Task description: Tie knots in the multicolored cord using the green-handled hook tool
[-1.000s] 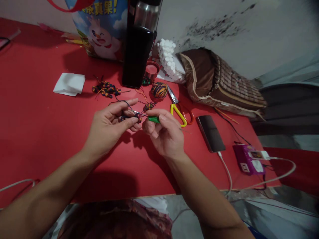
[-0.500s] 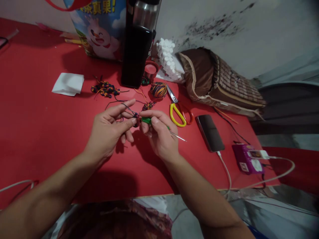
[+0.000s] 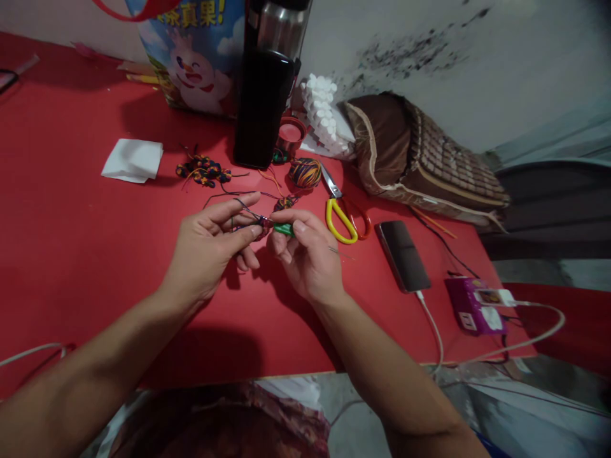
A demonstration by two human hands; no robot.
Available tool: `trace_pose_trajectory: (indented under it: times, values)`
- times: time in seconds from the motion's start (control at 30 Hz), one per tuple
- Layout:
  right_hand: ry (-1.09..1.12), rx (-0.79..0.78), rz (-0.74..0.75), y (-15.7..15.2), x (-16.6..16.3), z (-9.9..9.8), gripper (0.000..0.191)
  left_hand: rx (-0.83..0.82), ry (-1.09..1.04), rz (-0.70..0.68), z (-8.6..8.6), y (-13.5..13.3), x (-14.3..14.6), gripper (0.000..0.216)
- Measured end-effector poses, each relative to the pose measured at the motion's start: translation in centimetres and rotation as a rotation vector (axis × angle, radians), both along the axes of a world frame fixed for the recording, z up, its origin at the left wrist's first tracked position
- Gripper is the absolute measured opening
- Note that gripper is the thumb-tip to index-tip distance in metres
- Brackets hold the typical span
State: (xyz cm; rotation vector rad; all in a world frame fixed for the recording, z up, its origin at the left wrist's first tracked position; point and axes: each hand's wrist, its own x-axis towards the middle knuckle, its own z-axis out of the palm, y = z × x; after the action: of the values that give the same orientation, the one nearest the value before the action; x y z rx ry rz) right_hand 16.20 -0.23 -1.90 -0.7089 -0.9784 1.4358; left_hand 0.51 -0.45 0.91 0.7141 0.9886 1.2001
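Note:
Between thumb and fingers, my left hand (image 3: pixel 210 238) pinches a small piece of dark and reddish yarn work (image 3: pixel 264 224), and a dark strand runs over its raised index finger. A crochet hook with a green handle (image 3: pixel 284 229) sits in my right hand (image 3: pixel 310 251), which is closed around it. The hook's thin metal shaft sticks out on the right side, while its other end meets the yarn work. Just beyond my fingers lie a small multicoloured yarn piece (image 3: pixel 285 203) and a ball of multicoloured yarn (image 3: pixel 305 173).
Scissors (image 3: pixel 341 219) with yellow and red handles lie right of the yarn ball. Knotted cord pieces (image 3: pixel 203 170) and a folded white paper (image 3: pixel 133 160) are on the left. A phone (image 3: pixel 403 256) charges at right. Behind stand a propped black phone (image 3: pixel 263 111) and a printed bag (image 3: pixel 195 70).
The green handle has shifted slightly right and its shaft now points at a flatter angle. More of the reddish yarn work shows between my hands. The view has shifted slightly.

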Motion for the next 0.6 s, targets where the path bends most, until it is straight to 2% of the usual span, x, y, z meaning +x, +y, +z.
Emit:
trace_pose_trajectory:
  times: [0.23,0.6]
  values:
    - [-0.003,-0.04,-0.036,-0.04,0.0,0.3,0.02,-0.014,-0.026,-0.002,-0.75,-0.02,0.46,0.046]
    - [-0.058,0.002,-0.021,-0.07,0.28,-0.16,0.02,0.136,0.113,-0.003,-0.55,-0.35,0.51,0.055]
